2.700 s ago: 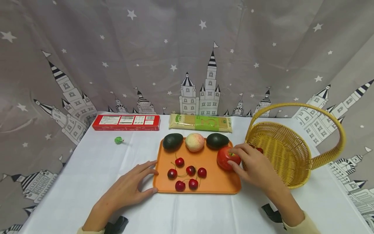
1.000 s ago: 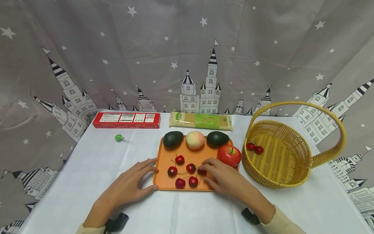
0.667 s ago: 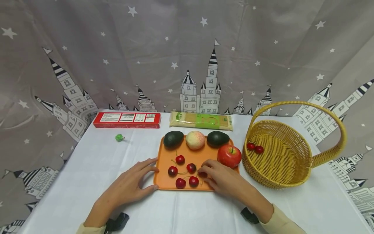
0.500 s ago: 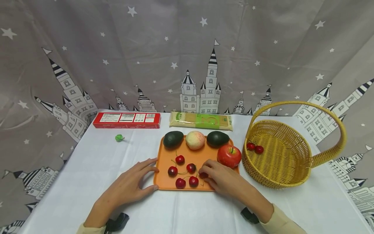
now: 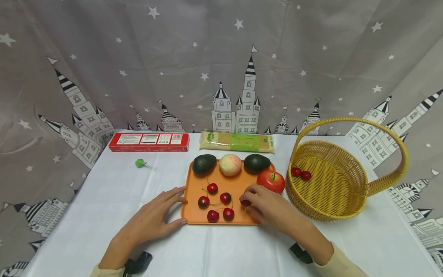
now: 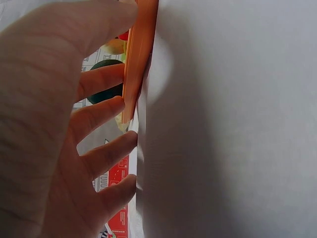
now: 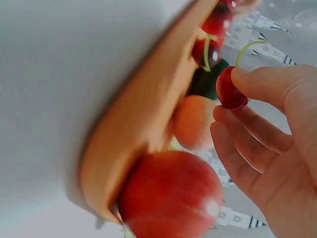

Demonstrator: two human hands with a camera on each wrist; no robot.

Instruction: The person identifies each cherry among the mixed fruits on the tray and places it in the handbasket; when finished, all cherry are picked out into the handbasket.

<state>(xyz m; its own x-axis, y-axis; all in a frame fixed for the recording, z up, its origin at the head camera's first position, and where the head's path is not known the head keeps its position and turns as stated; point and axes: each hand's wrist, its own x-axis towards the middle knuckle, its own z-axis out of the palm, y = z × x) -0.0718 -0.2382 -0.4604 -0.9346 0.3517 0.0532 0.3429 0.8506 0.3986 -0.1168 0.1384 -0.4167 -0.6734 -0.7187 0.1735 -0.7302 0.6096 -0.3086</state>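
Between thumb and fingertips my right hand (image 5: pixel 268 206) pinches a dark red cherry (image 7: pixel 231 89), its green stem curving up past the thumb in the right wrist view. That hand hovers over the right part of an orange tray (image 5: pixel 238 188). My left hand (image 5: pixel 155 217) lies at the tray's left edge, fingers spread and nearly straight, fingertips right at the rim. Several stemmed cherries (image 5: pixel 225 198) lie on the tray's front left part. Along its back sit an avocado (image 5: pixel 204 164), a peach (image 5: pixel 230 165) and a second avocado (image 5: pixel 257 163), with a red apple (image 5: pixel 271 181) at the right.
A yellow wicker basket (image 5: pixel 327 207) with a tall handle stands right of the tray, two cherries (image 5: pixel 301 173) inside. Behind the tray lie a red box (image 5: pixel 149 142) and a green-labelled packet (image 5: pixel 237 142). A small green item (image 5: pixel 140 163) sits at the left on the white cloth.
My right hand left the apple at the tray's right side, came to the rightmost cherry and pinched it. Hand and cherry have since shifted slightly right. My left hand stayed put.
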